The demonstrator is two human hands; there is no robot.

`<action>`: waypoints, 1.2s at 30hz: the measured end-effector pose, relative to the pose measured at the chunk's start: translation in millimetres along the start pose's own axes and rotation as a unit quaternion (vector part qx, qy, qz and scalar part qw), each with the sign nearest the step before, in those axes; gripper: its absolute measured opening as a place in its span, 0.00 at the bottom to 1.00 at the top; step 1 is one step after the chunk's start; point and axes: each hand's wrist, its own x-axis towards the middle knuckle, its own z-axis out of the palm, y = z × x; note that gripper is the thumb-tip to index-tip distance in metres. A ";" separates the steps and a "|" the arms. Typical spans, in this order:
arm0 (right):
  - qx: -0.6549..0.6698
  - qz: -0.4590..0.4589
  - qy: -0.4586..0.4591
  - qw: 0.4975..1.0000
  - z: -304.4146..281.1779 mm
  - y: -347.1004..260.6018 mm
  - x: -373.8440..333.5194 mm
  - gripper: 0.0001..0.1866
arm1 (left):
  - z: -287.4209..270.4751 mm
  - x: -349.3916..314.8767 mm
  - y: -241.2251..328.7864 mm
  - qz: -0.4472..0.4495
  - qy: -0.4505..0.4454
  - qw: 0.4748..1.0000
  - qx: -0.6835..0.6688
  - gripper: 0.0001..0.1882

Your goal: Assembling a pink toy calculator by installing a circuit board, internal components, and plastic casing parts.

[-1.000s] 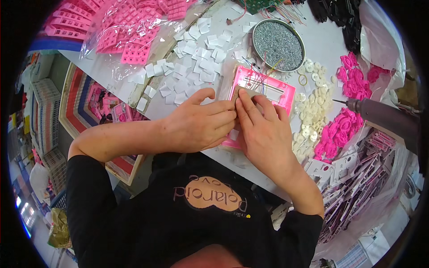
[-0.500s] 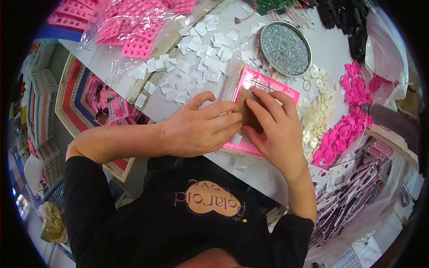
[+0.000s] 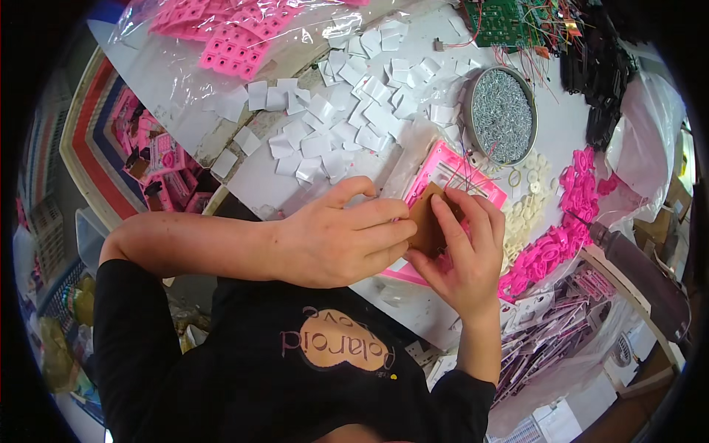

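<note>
A brown circuit board (image 3: 426, 230) is tilted over a pink plastic case (image 3: 437, 167) on the table, with thin red and dark wires running near its far end. My left hand (image 3: 351, 235) pinches the board's left edge; its fingertips are partly hidden. From the right, my right hand (image 3: 467, 255) grips the same board, fingers bent over its top and thumb at the near side. The board's underside and much of the case's inside are out of sight.
Beyond the case stands a round metal dish (image 3: 468, 122) of small screws. White paper squares (image 3: 317, 144) spread to the left. Cream round parts (image 3: 526, 214) and pink plastic pieces (image 3: 550, 255) lie right. A power screwdriver (image 3: 641, 277) points in from the right. Green circuit boards (image 3: 498, 23) lie far back.
The view has shifted, so the table's things sit lower and differently angled. The brown board has tilted up from the case, and my right fingers have moved along it. Both hands stay on it.
</note>
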 end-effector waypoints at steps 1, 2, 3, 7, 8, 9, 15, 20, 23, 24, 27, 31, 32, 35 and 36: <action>-0.002 -0.004 -0.004 1.000 -0.3 0.7 0.4 0.38 | -1.5 0.6 -0.8 0.003 -0.004 1.000 0.000 0.15; -0.003 -0.008 -0.008 1.000 -0.2 1.9 0.5 0.38 | -1.9 0.9 -1.3 0.005 -0.009 1.000 -0.001 0.15; -0.004 -0.013 -0.011 1.000 -0.3 2.7 0.5 0.39 | -1.0 0.6 -1.4 0.004 -0.005 1.000 -0.003 0.15; -0.011 -0.021 -0.008 1.000 -1.2 1.9 2.8 0.39 | -0.7 0.4 -0.7 -0.003 0.004 1.000 -0.008 0.15; -0.011 -0.022 -0.007 1.000 -3.1 1.2 3.8 0.39 | -1.2 0.7 -0.5 -0.006 0.005 1.000 -0.010 0.15; -0.010 -0.023 -0.006 1.000 -5.3 0.6 5.0 0.39 | -2.5 0.7 -0.6 -0.011 0.013 1.000 -0.016 0.15; 0.031 -0.003 -0.002 1.000 -14.1 5.3 -1.9 0.38 | -21.6 -1.2 -11.9 -0.058 0.059 0.996 -0.033 0.21; 0.010 -0.005 0.002 1.000 -11.2 3.1 -3.4 0.37 | -28.8 -7.7 -17.0 -0.080 0.044 0.996 -0.009 0.21; 0.010 -0.003 -0.001 1.000 -7.9 -0.5 0.7 0.38 | -27.0 -11.5 -16.0 -0.081 0.035 0.996 -0.012 0.21; 0.014 -0.003 -0.009 1.000 -5.9 -0.4 2.3 0.38 | -26.3 -12.2 -15.6 -0.080 0.032 0.996 -0.014 0.21; 0.007 0.003 -0.032 0.999 -4.7 -1.2 6.7 0.38 | -28.0 -11.2 -14.2 -0.083 0.028 0.996 -0.021 0.21; -0.010 0.014 -0.051 0.999 -9.7 -7.7 10.0 0.34 | -28.5 -9.2 -15.3 -0.076 0.021 0.997 -0.026 0.21; -0.021 0.010 -0.057 0.998 -10.2 -8.4 9.7 0.33 | -27.3 -9.0 -15.5 -0.074 0.018 0.997 -0.032 0.22; -0.042 0.018 -0.084 0.995 -14.5 -13.1 12.6 0.33 | -26.9 -5.9 -13.8 -0.068 0.014 0.997 -0.039 0.21; -0.047 0.024 -0.095 0.994 -15.5 -15.1 13.8 0.32 | -27.3 -4.9 -13.1 -0.066 0.014 0.997 -0.040 0.21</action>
